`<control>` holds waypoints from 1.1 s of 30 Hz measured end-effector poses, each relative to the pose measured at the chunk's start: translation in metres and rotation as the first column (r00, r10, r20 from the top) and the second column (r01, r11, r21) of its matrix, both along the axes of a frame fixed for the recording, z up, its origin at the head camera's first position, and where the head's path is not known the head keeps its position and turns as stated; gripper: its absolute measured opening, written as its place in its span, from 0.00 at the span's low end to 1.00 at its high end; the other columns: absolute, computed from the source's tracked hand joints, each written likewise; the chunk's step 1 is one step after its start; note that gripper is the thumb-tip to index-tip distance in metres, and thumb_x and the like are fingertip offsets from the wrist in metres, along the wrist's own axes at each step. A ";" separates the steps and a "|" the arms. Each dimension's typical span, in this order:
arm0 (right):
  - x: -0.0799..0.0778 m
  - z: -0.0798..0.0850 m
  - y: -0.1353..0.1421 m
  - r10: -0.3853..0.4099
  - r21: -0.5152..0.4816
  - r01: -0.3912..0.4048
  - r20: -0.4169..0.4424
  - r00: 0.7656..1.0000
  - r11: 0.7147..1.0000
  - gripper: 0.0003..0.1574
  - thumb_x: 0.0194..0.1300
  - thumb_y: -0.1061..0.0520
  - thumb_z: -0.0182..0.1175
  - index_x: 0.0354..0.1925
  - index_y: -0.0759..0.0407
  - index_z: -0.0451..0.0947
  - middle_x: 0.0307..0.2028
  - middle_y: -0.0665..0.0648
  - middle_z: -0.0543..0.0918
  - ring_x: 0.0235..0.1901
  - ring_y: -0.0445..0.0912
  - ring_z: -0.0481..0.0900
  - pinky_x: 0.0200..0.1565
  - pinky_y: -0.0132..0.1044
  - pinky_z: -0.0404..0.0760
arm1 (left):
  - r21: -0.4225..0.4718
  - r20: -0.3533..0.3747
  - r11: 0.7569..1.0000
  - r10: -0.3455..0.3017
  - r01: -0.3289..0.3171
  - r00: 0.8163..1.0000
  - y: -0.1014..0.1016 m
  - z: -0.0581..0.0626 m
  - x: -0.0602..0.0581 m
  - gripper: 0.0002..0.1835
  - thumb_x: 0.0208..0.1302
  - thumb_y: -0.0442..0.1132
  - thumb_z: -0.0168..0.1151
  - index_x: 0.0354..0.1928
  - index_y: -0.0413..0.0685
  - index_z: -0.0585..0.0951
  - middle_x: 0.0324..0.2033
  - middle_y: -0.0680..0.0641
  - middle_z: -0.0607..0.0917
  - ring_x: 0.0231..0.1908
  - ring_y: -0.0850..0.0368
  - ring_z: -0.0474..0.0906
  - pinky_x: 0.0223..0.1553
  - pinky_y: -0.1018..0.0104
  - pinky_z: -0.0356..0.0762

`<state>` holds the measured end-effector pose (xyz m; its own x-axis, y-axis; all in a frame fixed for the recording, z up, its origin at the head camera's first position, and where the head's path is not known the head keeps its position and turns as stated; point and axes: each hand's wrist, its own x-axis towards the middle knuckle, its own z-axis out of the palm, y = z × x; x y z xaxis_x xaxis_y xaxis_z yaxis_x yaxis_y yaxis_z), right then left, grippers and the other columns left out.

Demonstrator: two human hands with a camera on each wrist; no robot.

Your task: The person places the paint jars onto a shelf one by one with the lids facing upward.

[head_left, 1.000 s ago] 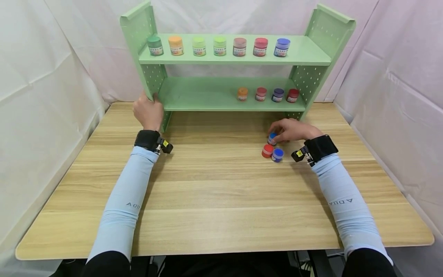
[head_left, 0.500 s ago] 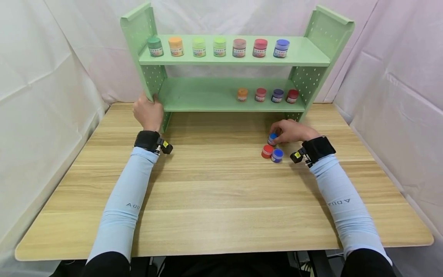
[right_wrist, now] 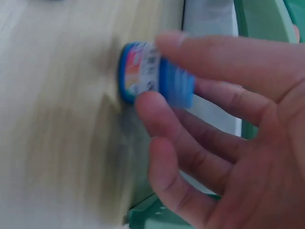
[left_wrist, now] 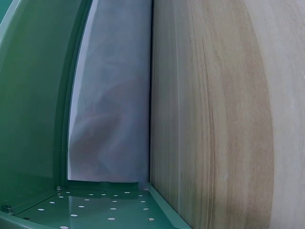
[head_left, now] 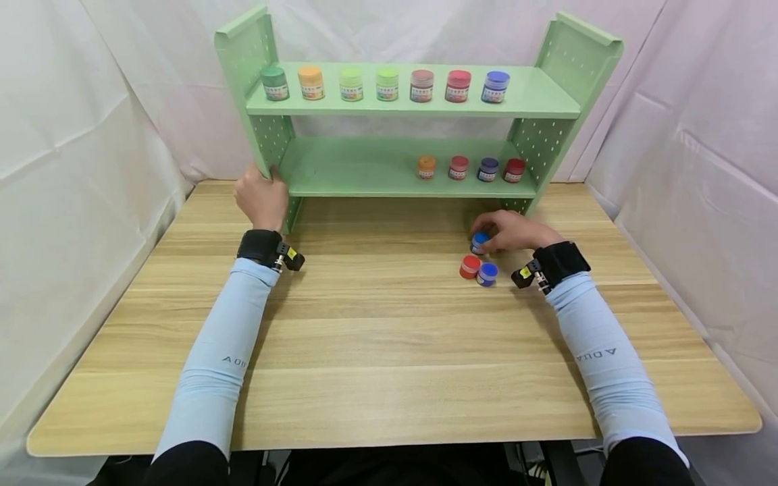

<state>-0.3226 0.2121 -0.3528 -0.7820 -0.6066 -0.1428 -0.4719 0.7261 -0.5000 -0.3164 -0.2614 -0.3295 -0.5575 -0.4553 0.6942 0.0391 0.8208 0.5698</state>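
My left hand (head_left: pixel 263 197) grips the lower front edge of the left side panel of a green two-tier shelf (head_left: pixel 389 190), its thumb on the panel's inner side. That hand is out of sight in the left wrist view. Below the shelf's right end, my right hand (head_left: pixel 513 229) pinches a small blue paint jar (head_left: pixel 479 241) between thumb and fingers. In the right wrist view the blue jar (right_wrist: pixel 143 71) shows a printed label, its base close over the wood. Just in front stand a red-lidded jar (head_left: pixel 470 266) and another blue-lidded jar (head_left: pixel 487 274), side by side.
Several larger jars, including a dark green one (head_left: pixel 275 84) and a blue one (head_left: pixel 495 86), line the upper tier. On the lower tier, smaller jars such as an orange one (head_left: pixel 426 167) stand towards the right. White cloth (head_left: pixel 73 202) surrounds the wooden table (head_left: pixel 377 364).
Almost nothing moves: the right hand stays at the blue jar with only a slight wrist shift, and the left hand keeps its grip on the shelf. The view tilts a little.
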 end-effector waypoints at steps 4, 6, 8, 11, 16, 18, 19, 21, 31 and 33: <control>-0.003 -0.006 0.004 -0.020 -0.029 0.021 0.016 1.000 0.999 0.25 0.56 0.51 0.68 0.50 0.60 0.77 0.38 0.55 0.80 0.31 0.46 0.77 0.34 0.39 0.76 | 0.004 0.004 1.000 -0.001 0.001 1.000 0.000 -0.001 0.000 0.11 0.65 0.39 0.55 0.39 0.42 0.85 0.33 0.45 0.86 0.24 0.52 0.74 0.24 0.62 0.58; -0.004 -0.007 0.005 -0.032 -0.037 0.033 0.022 0.999 0.999 0.25 0.56 0.51 0.68 0.50 0.60 0.77 0.37 0.55 0.81 0.30 0.46 0.77 0.33 0.39 0.76 | 0.007 0.007 1.000 -0.002 0.002 1.000 0.000 -0.001 0.000 0.12 0.65 0.39 0.55 0.41 0.42 0.85 0.36 0.45 0.86 0.24 0.52 0.75 0.24 0.62 0.58; -0.005 -0.007 0.006 -0.041 -0.045 0.042 0.026 0.999 0.998 0.24 0.55 0.51 0.69 0.49 0.61 0.77 0.36 0.55 0.81 0.30 0.46 0.78 0.33 0.39 0.77 | 0.006 0.008 1.000 -0.003 0.003 1.000 0.001 0.000 -0.001 0.12 0.65 0.39 0.55 0.42 0.43 0.85 0.37 0.46 0.86 0.24 0.53 0.75 0.24 0.62 0.58; -0.005 -0.006 0.005 -0.054 -0.039 0.055 0.033 0.998 0.998 0.24 0.56 0.51 0.68 0.48 0.61 0.77 0.35 0.55 0.81 0.29 0.47 0.77 0.32 0.39 0.77 | 0.004 0.008 1.000 -0.002 0.002 1.000 0.001 0.000 -0.001 0.11 0.65 0.38 0.55 0.41 0.43 0.84 0.35 0.45 0.86 0.23 0.52 0.73 0.24 0.62 0.57; -0.006 -0.006 0.006 -0.059 -0.021 0.059 0.018 0.998 0.998 0.24 0.56 0.50 0.68 0.48 0.61 0.78 0.34 0.54 0.81 0.29 0.46 0.78 0.32 0.38 0.76 | 0.015 0.015 1.000 -0.003 0.002 1.000 0.001 -0.001 -0.001 0.12 0.64 0.38 0.55 0.44 0.44 0.84 0.39 0.47 0.86 0.32 0.52 0.82 0.29 0.57 0.66; -0.006 -0.006 0.007 -0.054 -0.018 0.054 0.005 0.999 0.998 0.23 0.56 0.51 0.68 0.48 0.61 0.78 0.33 0.54 0.81 0.28 0.46 0.78 0.32 0.38 0.76 | 0.018 0.017 1.000 -0.005 0.005 1.000 0.001 -0.001 -0.002 0.12 0.65 0.38 0.55 0.45 0.44 0.84 0.39 0.47 0.86 0.32 0.52 0.82 0.29 0.57 0.66; -0.005 -0.006 0.007 -0.051 -0.014 0.051 -0.005 0.999 0.999 0.23 0.56 0.51 0.68 0.47 0.60 0.78 0.33 0.54 0.81 0.28 0.46 0.78 0.32 0.38 0.76 | 0.018 0.018 1.000 -0.006 0.005 1.000 0.001 -0.001 -0.002 0.12 0.65 0.38 0.55 0.44 0.44 0.84 0.39 0.47 0.86 0.30 0.52 0.82 0.29 0.58 0.65; -0.004 -0.005 0.007 -0.043 -0.010 0.043 -0.021 0.999 0.999 0.22 0.56 0.51 0.68 0.47 0.60 0.78 0.32 0.53 0.81 0.27 0.46 0.77 0.32 0.39 0.75 | 0.013 0.018 1.000 -0.004 0.004 1.000 0.001 -0.001 -0.002 0.12 0.65 0.38 0.55 0.44 0.44 0.84 0.38 0.47 0.86 0.28 0.52 0.80 0.28 0.60 0.63; 0.005 0.012 0.002 0.008 -0.030 -0.011 -0.072 0.997 0.999 0.20 0.54 0.53 0.69 0.44 0.58 0.80 0.35 0.51 0.82 0.36 0.46 0.78 0.40 0.40 0.75 | 0.000 0.014 1.000 -0.002 0.002 1.000 0.001 0.000 0.000 0.11 0.65 0.39 0.55 0.40 0.42 0.84 0.33 0.45 0.86 0.24 0.52 0.74 0.25 0.63 0.57; 0.008 0.018 -0.001 0.019 -0.035 -0.022 -0.078 0.997 0.999 0.20 0.53 0.53 0.70 0.44 0.57 0.80 0.35 0.51 0.82 0.35 0.46 0.78 0.39 0.41 0.75 | 0.002 0.020 1.000 0.000 0.000 1.000 0.000 0.000 0.000 0.11 0.65 0.39 0.54 0.40 0.43 0.84 0.33 0.44 0.86 0.25 0.51 0.76 0.25 0.61 0.59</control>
<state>-0.3143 0.2114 -0.3351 -0.7773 -0.6264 -0.0595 -0.5252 0.6979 -0.4869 -0.3167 -0.2615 -0.3297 -0.5713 -0.4568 0.6819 0.0275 0.8197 0.5721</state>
